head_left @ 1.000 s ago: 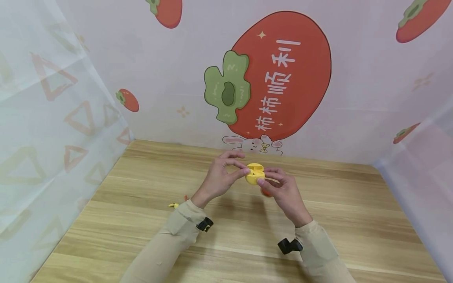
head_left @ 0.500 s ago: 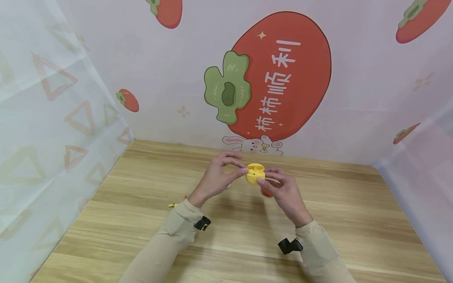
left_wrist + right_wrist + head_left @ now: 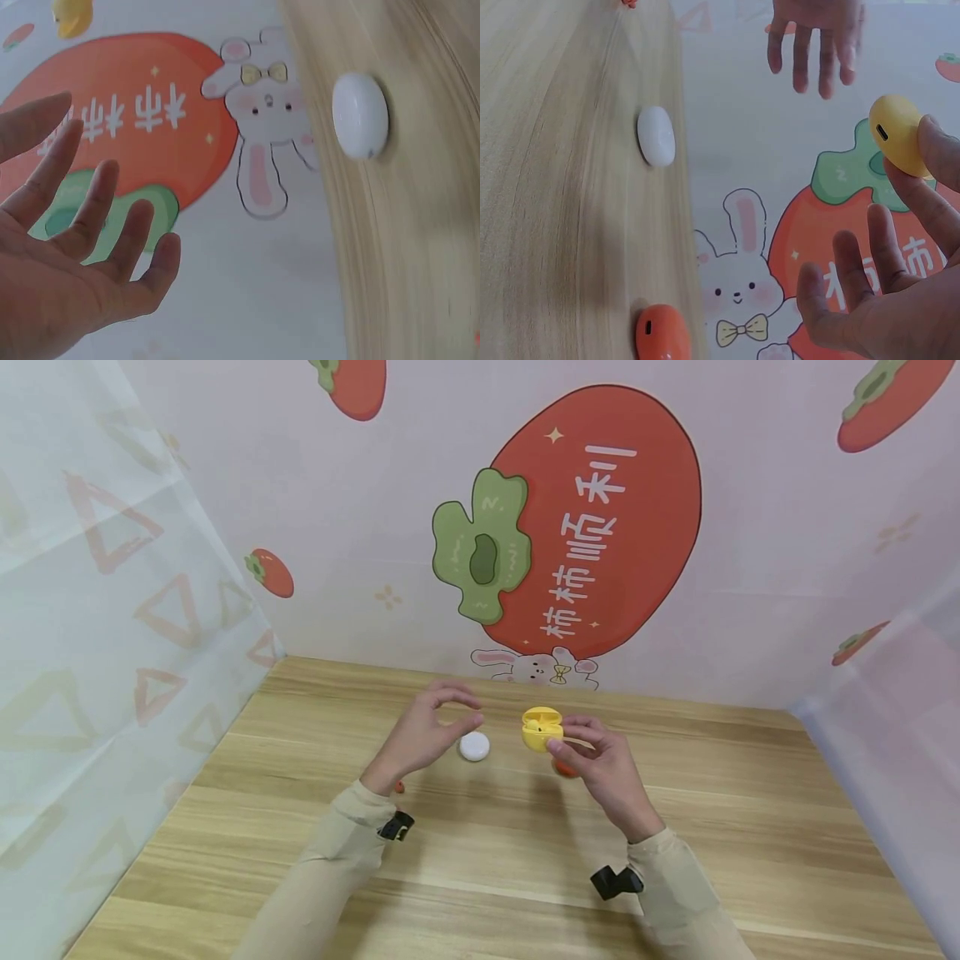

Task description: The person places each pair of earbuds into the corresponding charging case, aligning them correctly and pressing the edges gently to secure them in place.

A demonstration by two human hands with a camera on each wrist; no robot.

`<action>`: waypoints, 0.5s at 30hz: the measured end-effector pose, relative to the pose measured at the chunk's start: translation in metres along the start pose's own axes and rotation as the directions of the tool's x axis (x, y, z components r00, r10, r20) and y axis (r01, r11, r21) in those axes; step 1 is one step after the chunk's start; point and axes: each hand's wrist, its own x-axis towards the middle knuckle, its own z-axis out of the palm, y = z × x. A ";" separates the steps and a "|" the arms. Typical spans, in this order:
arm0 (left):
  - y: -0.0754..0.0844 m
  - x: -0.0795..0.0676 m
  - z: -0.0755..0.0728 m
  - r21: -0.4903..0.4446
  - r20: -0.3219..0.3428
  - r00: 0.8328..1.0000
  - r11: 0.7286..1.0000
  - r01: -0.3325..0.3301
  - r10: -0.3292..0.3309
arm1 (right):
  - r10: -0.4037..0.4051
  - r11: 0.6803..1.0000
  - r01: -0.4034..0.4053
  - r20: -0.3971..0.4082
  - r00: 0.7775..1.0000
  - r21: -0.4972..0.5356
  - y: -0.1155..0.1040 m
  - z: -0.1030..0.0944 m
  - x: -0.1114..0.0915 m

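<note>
My right hand [image 3: 603, 768] holds a yellow earbud case [image 3: 542, 739] above the table, pinched between thumb and fingers. Its lid stands raised, and a yellow earbud [image 3: 532, 725] sits inside. In the right wrist view the case [image 3: 897, 135] shows a dark charging port. To the left of it, my left hand [image 3: 423, 733] hovers with nothing in its grasp, fingers loosely bent and spread in the left wrist view. Below that hand's fingertips a white earbud case [image 3: 474, 746] lies on the table, closed.
An orange earbud case [image 3: 566, 768] rests on the wooden table [image 3: 510, 877], partly behind my right hand. A small orange earbud [image 3: 399, 787] lies beside my left wrist. Printed fabric walls [image 3: 360, 627] rise at the back and both sides.
My left hand has drawn away from the yellow earbud case toward the left, uncovering the white case. The left arm now hides the yellow earbud on the table. My right hand stays put.
</note>
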 end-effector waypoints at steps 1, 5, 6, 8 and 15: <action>-0.002 -0.001 -0.004 0.014 0.000 1.000 1.000 0.003 -0.003 | 0.001 1.000 -0.001 0.000 1.000 -0.001 0.000 0.000 0.000; -0.010 -0.007 -0.017 0.061 0.000 1.000 0.998 0.023 -0.023 | 0.009 1.000 -0.009 0.000 1.000 -0.007 0.000 0.000 0.000; -0.012 -0.009 -0.021 0.075 -0.002 0.999 0.997 0.032 -0.032 | 0.011 1.000 -0.011 0.000 1.000 -0.008 0.000 0.000 0.000; -0.016 -0.012 -0.027 0.106 -0.004 0.999 0.993 0.043 -0.043 | 0.014 1.000 -0.014 0.000 1.000 -0.013 0.000 0.000 0.000; -0.030 -0.022 -0.046 0.217 0.004 0.997 0.973 0.074 -0.077 | 0.019 1.000 -0.019 0.003 1.000 -0.015 0.000 0.000 0.000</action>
